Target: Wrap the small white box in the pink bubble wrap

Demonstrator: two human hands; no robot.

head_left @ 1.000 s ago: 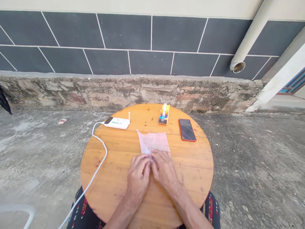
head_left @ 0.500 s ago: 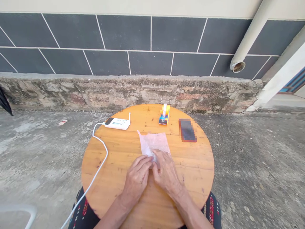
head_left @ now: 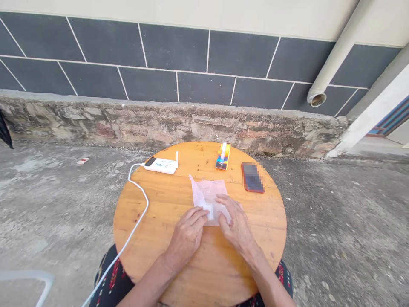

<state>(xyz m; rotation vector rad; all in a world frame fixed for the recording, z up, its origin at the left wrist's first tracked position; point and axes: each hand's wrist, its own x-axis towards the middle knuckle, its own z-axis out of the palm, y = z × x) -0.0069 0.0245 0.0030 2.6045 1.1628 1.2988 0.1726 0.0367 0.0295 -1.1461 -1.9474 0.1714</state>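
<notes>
A thin, translucent pink plastic sheet (head_left: 211,188) lies in front of me, its left side folded over and its far left corner sticking up. Under or inside the fold, a small pale rectangular item (head_left: 209,211) shows; its kind is unclear. My left hand (head_left: 190,225) has its fingers together, pressed on the folded left edge beside that item. Over the sheet's right part is my right hand (head_left: 234,219), fingers apart and curved, with nothing gripped. The palms of both hands are hidden.
The round wooden table (head_left: 153,238) carries a white power strip (head_left: 161,165) with a white cord (head_left: 142,215) at far left. A tape dispenser (head_left: 223,156) stands at the back. A red-edged phone (head_left: 253,178) lies at right. Behind runs a stone-based wall (head_left: 153,123).
My right hand has lifted off the fold and shifted right, its fingers spreading. The pale rectangular item shows more plainly. My left hand stays on the fold. The camera view has tilted slightly.
</notes>
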